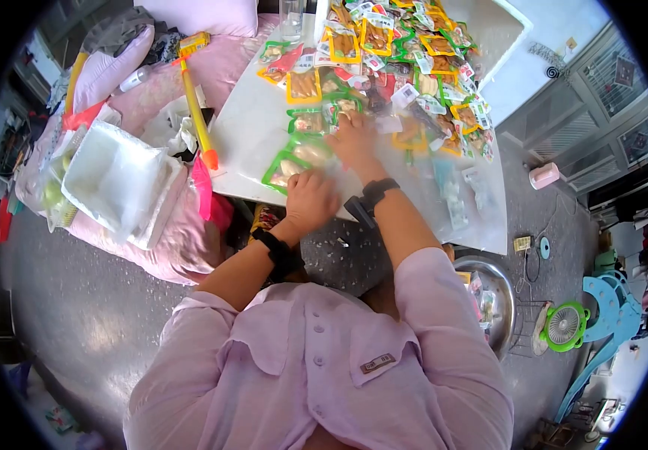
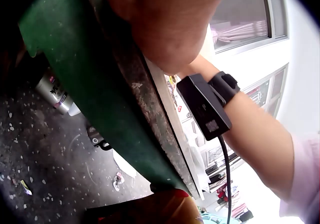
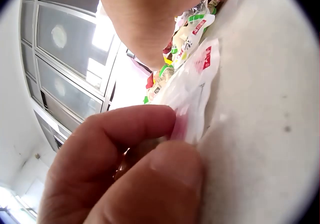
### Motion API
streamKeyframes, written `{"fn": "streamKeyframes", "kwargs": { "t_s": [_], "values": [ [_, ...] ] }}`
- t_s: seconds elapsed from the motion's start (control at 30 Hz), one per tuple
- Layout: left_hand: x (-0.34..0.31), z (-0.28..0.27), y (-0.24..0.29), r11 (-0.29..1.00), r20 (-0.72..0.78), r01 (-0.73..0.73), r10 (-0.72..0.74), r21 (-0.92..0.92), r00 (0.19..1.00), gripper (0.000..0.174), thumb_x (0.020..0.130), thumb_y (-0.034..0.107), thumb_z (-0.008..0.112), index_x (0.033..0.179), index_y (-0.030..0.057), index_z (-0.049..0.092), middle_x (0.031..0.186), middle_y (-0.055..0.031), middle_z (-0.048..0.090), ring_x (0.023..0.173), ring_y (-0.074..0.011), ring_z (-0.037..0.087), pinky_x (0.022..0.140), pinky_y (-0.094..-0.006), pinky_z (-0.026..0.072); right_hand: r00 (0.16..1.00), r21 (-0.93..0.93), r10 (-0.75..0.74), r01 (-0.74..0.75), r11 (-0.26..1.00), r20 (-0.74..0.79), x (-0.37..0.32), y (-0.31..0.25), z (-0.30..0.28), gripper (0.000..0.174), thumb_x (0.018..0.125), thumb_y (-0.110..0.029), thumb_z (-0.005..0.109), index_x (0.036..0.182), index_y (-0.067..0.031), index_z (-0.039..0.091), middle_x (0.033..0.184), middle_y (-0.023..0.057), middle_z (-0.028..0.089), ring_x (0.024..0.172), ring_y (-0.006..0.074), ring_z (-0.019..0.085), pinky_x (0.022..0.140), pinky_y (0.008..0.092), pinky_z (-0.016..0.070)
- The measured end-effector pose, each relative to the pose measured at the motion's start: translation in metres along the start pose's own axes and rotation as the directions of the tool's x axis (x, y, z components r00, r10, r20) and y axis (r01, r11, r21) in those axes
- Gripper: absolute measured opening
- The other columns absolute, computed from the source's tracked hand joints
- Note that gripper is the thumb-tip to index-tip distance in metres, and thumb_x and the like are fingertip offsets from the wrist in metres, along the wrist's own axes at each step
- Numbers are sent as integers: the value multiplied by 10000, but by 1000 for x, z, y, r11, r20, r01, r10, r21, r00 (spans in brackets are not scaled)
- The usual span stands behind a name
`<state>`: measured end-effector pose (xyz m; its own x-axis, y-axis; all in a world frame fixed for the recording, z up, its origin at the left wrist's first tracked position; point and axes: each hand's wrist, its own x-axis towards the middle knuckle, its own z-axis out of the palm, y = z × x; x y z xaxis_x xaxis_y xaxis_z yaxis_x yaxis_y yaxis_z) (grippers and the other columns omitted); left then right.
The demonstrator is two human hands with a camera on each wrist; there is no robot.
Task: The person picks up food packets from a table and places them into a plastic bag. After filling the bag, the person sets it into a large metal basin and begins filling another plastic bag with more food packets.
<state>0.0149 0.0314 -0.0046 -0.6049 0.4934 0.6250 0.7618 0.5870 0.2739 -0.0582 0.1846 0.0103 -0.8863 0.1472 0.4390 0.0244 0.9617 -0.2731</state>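
My left hand [image 1: 312, 201] is at the table's near edge, beside a green-edged packet [image 1: 285, 171] of pale food. In the right wrist view, a thumb and finger of the left hand [image 3: 172, 134] pinch the edge of a whitish packet [image 3: 192, 84] with a red label. Farther in, my right hand [image 1: 354, 142] reaches over the small packets, its blurred fingers extended; what they touch is unclear. Only the heel of the right hand [image 3: 155, 24] shows in the right wrist view. The left wrist view has the left palm [image 2: 170, 29] above the table edge.
Many yellow- and green-edged packets [image 1: 378, 34] are heaped at the table's back, by a foam box [image 1: 505, 37]. Clear packets [image 1: 453, 199] lie at the right. Left are a white foam box [image 1: 110, 176] and a yellow stick [image 1: 198, 120]. A metal basin [image 1: 502, 300] stands below right.
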Motion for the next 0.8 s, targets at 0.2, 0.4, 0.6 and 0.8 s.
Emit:
{"fn": "streamKeyframes", "kwargs": {
  "t_s": [0.2,0.4,0.6,0.8],
  "values": [
    [1,-2,1,1000,26,3,-2,-16,1000,253,619,213,572,850,112,553,925,-95,482,951,-260,434,796,-399,300,987,-51,129,-124,991,97,18,18,25,407,646,-332,594,986,-116,534,1134,65,444,1113,266,343,843,536,275],
    [0,-1,0,1000,29,-2,2,-2,1000,295,611,225,591,888,122,579,987,-87,488,976,-260,435,821,-393,297,976,9,-116,116,993,182,0,33,10,290,670,-273,556,899,-95,562,986,60,544,953,242,494,786,476,344],
    [-1,2,-1,1000,29,-3,3,-4,1000,299,611,225,592,888,111,578,996,-91,483,978,-261,433,827,-398,296,966,168,6,-51,984,257,13,39,-45,212,700,-202,512,849,-53,529,905,133,554,857,326,512,687,433,418],
    [2,1,1,1000,47,-11,11,-1,999,297,619,220,581,888,93,574,1001,-103,482,977,-271,432,827,-407,295,992,182,54,-32,983,-117,55,76,-40,264,706,-174,517,912,-16,470,920,194,514,856,363,500,706,426,423]
  ]
}}
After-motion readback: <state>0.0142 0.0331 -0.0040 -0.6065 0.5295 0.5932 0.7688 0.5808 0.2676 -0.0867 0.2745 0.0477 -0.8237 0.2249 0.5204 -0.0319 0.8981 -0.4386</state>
